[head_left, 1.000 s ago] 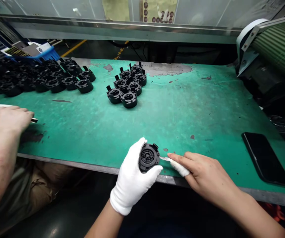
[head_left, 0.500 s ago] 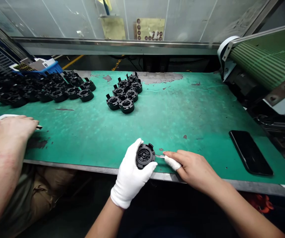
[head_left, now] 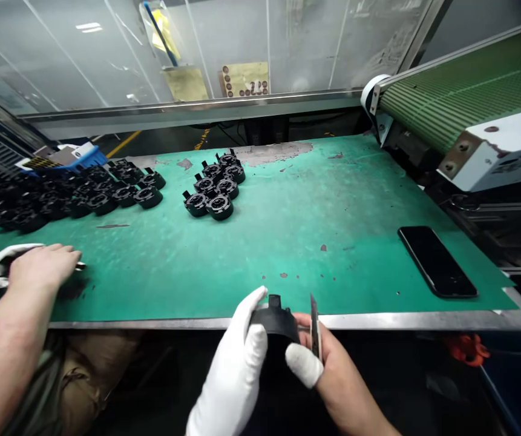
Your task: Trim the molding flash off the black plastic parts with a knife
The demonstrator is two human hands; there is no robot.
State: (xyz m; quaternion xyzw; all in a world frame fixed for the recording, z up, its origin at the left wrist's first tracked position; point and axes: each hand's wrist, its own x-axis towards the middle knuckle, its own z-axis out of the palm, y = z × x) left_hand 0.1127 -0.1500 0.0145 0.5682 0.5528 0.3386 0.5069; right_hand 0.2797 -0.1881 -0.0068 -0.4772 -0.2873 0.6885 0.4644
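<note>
My left hand [head_left: 237,357], in a white glove, grips a black round plastic part [head_left: 276,321] from its left side. The part is tilted, so its side wall and a raised tab face me. My right hand [head_left: 328,363] is bare except for a white cover on the thumb. It holds a small knife [head_left: 315,321] with the blade pointing up, and its fingers are at the part's right side. Whether those fingers also grip the part, I cannot tell. Both hands are at the front edge of the green-topped table [head_left: 269,254].
Several similar black parts [head_left: 215,188] stand mid-table, and many more [head_left: 101,194] lie at left near a blue bin [head_left: 85,158]. A co-worker's hands [head_left: 37,266] work at left. A phone [head_left: 437,260] lies at right, below a green conveyor belt [head_left: 464,85].
The part has come nearer to me and turned from face-up to side-on. My right hand has moved in beside it, and the knife blade has swung from pointing at the part to upright.
</note>
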